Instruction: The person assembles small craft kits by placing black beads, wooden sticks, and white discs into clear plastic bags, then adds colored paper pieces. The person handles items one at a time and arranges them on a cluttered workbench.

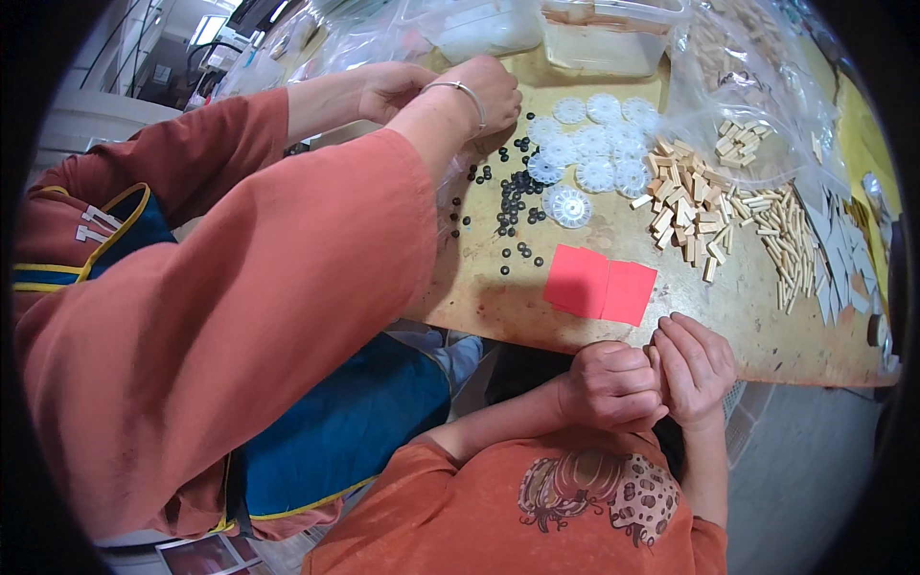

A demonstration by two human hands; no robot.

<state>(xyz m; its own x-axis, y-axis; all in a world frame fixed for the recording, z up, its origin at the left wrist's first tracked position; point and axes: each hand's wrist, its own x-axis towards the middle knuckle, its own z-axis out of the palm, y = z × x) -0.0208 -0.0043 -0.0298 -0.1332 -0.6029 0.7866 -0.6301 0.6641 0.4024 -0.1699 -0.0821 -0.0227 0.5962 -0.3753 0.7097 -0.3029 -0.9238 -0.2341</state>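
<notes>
At the table's near edge my left hand [618, 383] is closed in a fist, its knuckles up. Right beside it, my right hand [695, 369] has its fingers bent in toward the left one, the two meeting. Whatever small thing they grip between them is mostly covered by the fingers. Just beyond lie two red paper squares [629, 291], edges overlapping. Farther off are white translucent toothed discs [567, 206] and many small black rings [513, 203]. Small wooden blocks [685, 196] and thin wooden dowels [781, 240] lie in heaps to the right.
A co-worker's hands [484, 91] work close together at the far left; their red sleeve [316, 249] covers much of the left side. Clear plastic tubs [606, 43] stand at the back. A plastic bag of wooden pieces [738, 57] and flat grey pieces [836, 254] lie right.
</notes>
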